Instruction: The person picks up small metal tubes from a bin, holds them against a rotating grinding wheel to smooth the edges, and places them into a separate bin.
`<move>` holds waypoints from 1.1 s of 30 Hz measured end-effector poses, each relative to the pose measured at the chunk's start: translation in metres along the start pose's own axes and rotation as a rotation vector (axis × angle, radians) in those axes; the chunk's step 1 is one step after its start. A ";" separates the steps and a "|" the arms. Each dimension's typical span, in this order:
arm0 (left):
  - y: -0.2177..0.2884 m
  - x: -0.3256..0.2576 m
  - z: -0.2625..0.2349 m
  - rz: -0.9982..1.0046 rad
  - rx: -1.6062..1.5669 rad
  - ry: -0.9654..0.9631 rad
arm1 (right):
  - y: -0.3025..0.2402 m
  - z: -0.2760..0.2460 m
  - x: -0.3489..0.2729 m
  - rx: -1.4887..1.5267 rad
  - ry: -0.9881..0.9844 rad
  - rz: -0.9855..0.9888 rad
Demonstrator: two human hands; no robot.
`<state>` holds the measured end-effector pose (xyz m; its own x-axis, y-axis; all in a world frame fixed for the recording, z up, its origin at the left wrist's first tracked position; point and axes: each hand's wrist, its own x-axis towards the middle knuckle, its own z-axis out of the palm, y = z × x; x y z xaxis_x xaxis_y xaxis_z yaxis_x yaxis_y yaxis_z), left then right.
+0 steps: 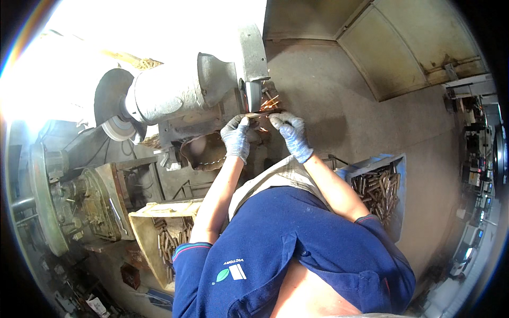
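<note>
Metal piece (258, 114) sits at near edge of grinding wheel (253, 95) — L hand (236, 135) & R hand (291, 134) pinch its left & right ends, fingers closed — prob. to steady it & keep fingertips off the wheel.

Stained beige panels (411, 45) upper right; greenish machine (85, 201) left.
</note>
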<state>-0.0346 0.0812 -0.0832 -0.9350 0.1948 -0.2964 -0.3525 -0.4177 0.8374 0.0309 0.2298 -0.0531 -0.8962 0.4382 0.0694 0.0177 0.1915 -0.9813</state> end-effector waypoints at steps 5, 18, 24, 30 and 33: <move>-0.008 0.016 -0.036 0.033 -0.053 0.074 | -0.006 0.027 -0.001 0.123 -0.056 0.079; -0.010 0.020 -0.001 -0.048 0.164 0.024 | 0.011 -0.002 0.005 0.020 0.026 0.163; -0.019 0.036 -0.037 -0.017 0.093 0.069 | 0.005 0.027 0.004 0.161 -0.004 0.204; 0.023 0.016 -0.036 -0.037 0.161 0.123 | 0.010 0.043 0.001 0.291 -0.099 0.201; 0.038 -0.001 -0.033 -0.001 0.204 0.133 | 0.023 0.040 -0.004 0.277 -0.154 0.028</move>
<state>-0.0487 0.0356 -0.0664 -0.9364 0.0709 -0.3436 -0.3506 -0.2273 0.9085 0.0169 0.1970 -0.0831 -0.9541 0.2975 0.0341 -0.0589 -0.0749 -0.9955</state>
